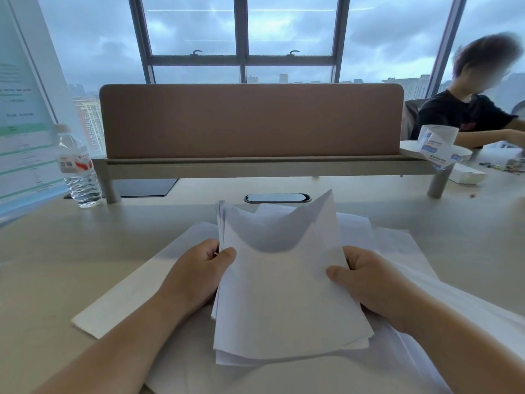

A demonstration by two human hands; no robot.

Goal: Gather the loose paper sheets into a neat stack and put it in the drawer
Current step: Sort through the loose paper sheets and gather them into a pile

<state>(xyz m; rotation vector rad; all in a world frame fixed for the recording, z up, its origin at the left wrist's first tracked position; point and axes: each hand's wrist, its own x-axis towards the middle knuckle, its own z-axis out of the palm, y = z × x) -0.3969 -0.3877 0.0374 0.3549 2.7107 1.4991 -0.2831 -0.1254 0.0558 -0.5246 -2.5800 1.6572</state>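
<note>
Paper sheets [287, 294], a partly squared bundle, stand tilted between both hands just above the worktop [56, 265], long axis running away from the person, top edge sagging toward the partition. On the left, the left hand [203, 268] pinches the bundle's left edge, thumb on the front face. On the right, the right hand [366, 280] pinches the opposite edge likewise. Both sit equally near. More loose sheets [412, 251] lie flat beneath and to the right, ungathered. No drawer is in view.
</note>
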